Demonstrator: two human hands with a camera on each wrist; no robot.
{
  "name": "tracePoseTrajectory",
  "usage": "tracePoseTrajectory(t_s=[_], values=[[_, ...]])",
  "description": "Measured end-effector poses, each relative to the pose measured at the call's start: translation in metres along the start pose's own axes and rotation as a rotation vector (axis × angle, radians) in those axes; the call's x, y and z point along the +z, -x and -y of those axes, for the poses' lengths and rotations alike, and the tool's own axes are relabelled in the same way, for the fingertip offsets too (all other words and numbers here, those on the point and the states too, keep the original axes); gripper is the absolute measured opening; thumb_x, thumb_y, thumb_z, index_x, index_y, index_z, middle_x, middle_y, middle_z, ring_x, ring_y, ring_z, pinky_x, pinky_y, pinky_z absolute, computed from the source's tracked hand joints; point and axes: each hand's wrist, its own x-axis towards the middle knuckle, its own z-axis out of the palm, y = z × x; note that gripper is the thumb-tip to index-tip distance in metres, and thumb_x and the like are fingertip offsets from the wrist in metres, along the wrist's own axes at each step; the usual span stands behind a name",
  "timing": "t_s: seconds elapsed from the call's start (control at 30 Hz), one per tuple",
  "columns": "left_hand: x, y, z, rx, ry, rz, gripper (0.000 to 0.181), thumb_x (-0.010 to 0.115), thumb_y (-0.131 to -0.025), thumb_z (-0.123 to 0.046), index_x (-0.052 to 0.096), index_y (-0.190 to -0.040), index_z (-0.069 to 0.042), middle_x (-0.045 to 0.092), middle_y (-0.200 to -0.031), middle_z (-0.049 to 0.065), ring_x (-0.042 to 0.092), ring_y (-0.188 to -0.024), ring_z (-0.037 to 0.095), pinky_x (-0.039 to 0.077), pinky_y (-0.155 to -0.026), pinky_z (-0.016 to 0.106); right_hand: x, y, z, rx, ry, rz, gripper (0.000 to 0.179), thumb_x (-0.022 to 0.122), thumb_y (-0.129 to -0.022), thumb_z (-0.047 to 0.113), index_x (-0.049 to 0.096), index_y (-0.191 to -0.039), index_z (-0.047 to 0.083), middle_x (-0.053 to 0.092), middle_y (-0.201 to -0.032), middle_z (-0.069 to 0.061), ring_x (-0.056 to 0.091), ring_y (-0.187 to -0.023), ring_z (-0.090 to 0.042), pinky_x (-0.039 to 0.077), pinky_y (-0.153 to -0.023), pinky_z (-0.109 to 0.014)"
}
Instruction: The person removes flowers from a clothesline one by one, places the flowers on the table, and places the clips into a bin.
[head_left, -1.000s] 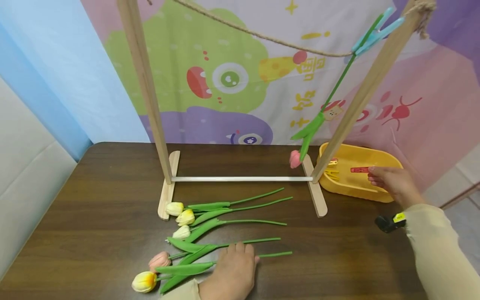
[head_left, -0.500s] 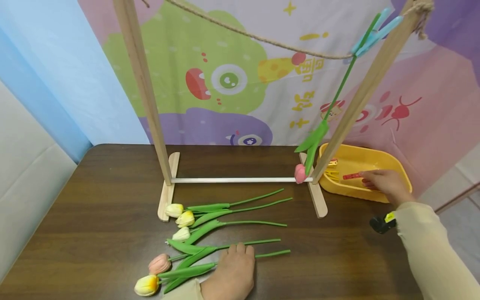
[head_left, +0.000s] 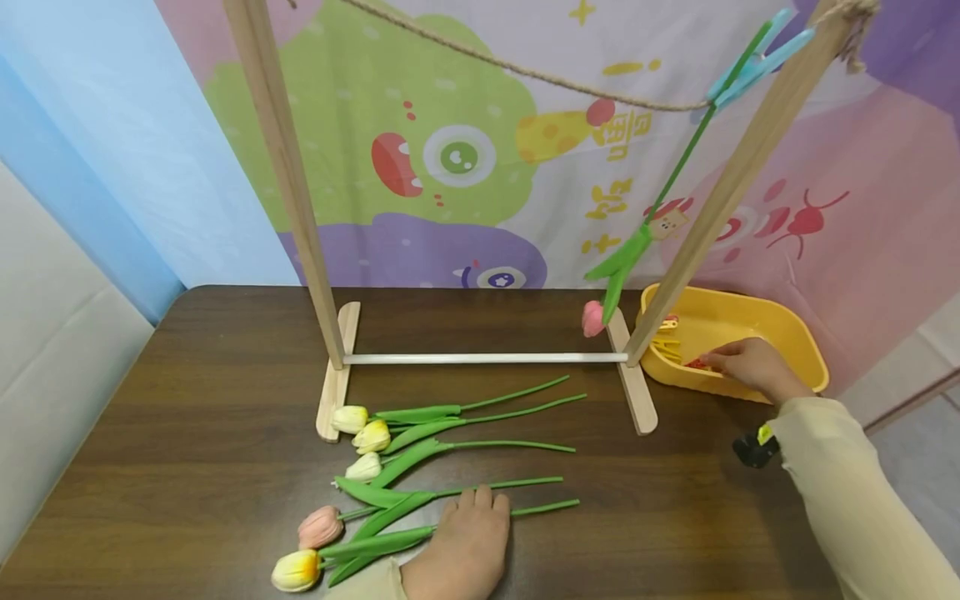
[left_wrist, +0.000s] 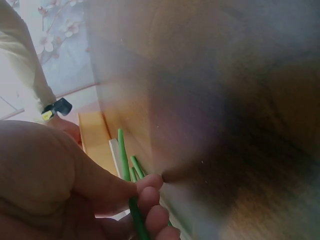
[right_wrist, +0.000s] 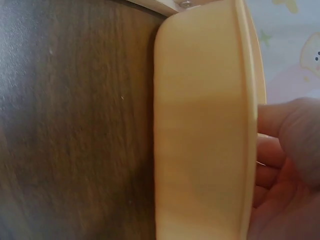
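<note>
My left hand [head_left: 465, 542] pinches the green stem of a yellow-orange tulip [head_left: 296, 571] at the front of the table. In the left wrist view the stem [left_wrist: 124, 155] passes between thumb and curled fingers. My right hand [head_left: 757, 367] reaches into a yellow basin [head_left: 806, 342], its fingertips on a red clothespin [head_left: 696, 364] that is mostly covered. The right wrist view shows the basin's wall hiding those fingertips. Yellow clothespins [head_left: 666, 348] lie at the basin's left end. A pink tulip [head_left: 593, 319] hangs head down from a rope, held by a blue clothespin [head_left: 750, 73].
A wooden frame with a right post [head_left: 720, 208], a left post [head_left: 288, 167] and a white crossbar [head_left: 480, 358] stands on the dark table [head_left: 187, 433]. The rope [head_left: 525, 71] sags between the posts. Several more tulips [head_left: 364, 467] lie side by side, stems pointing right.
My right hand has moved left and lower in the basin with the red clothespin, which is now mostly covered. The hanging tulip has swung. My left hand stays about where it was.
</note>
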Motion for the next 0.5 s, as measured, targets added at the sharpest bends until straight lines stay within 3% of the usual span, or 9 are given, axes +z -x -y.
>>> tracePoseTrajectory(t_s=[0.13,0.37,0.5], values=[[-0.002,0.000,0.002,0.021,0.017,0.022,0.019,0.057,-0.087,-0.010,0.055,-0.106,-0.006,0.051,-0.096,0.009,0.051,-0.093,0.024,0.044,-0.083,0.039,-0.004,-0.002,0.001,-0.002,0.015,0.061,0.054,0.055,-0.092,0.041,0.061,-0.114,-0.008,0.061,-0.112,-0.026,0.055,-0.092,-0.028,0.046,-0.075,-0.034],[-0.004,0.002,0.004,0.051,-0.011,-0.010,0.017,0.058,-0.087,-0.011,0.057,-0.104,-0.008,0.052,-0.093,0.008,0.053,-0.090,0.024,0.045,-0.078,0.039,-0.009,-0.008,0.003,0.008,0.034,0.152,0.048,0.058,-0.090,0.032,0.061,-0.115,-0.008,0.062,-0.102,-0.017,0.050,-0.089,-0.025,0.042,-0.072,-0.029],[-0.004,0.002,0.005,0.052,-0.036,-0.040,0.016,0.059,-0.087,-0.011,0.058,-0.102,-0.008,0.052,-0.091,0.007,0.053,-0.088,0.023,0.045,-0.074,0.038,-0.010,-0.015,0.005,-0.005,0.082,0.182,0.051,0.061,-0.087,0.035,0.062,-0.113,-0.009,0.064,-0.097,-0.014,0.053,-0.088,-0.024,0.046,-0.077,-0.035]])
